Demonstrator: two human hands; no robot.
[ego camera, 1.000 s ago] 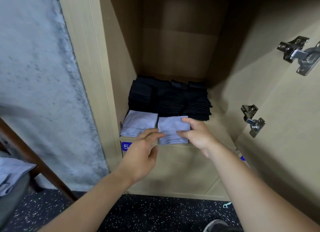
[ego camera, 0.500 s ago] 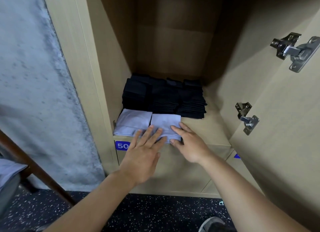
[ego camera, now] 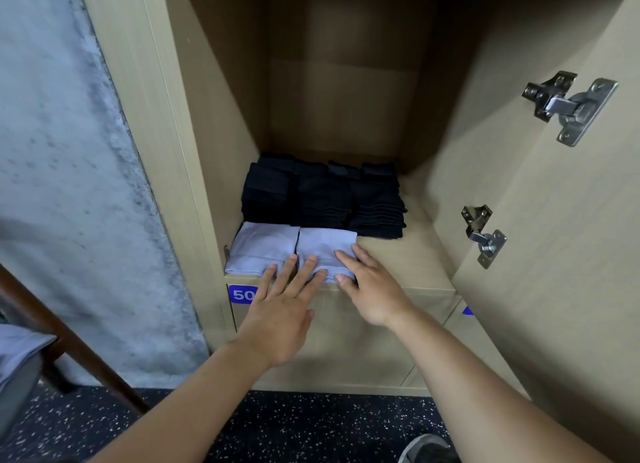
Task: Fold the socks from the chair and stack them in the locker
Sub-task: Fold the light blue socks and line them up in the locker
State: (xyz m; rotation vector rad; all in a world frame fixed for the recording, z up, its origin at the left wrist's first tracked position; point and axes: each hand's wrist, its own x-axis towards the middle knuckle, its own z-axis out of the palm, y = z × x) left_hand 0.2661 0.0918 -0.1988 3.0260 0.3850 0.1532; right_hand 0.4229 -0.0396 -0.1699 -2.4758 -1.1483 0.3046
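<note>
Blue label (ego camera: 241, 293) partly behind left hand (ego camera: 281, 312)

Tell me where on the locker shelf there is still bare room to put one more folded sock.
Bare shelf lies at the front right, bordered by the right light blue sock, the dark sock stacks behind and the locker's right wall. The front left is crowded: the left light blue sock, plus the left hand and right hand pressing there.

My left hand (ego camera: 277, 317) and right hand (ego camera: 372, 289) lie flat, fingers straight, on the right folded pale lilac sock stack (ego camera: 325, 251) at the front edge of the beige wooden locker shelf (ego camera: 408, 258). A second lilac stack (ego camera: 263, 246) sits beside it; dark navy folded socks (ego camera: 322, 196) fill the row behind.
</note>
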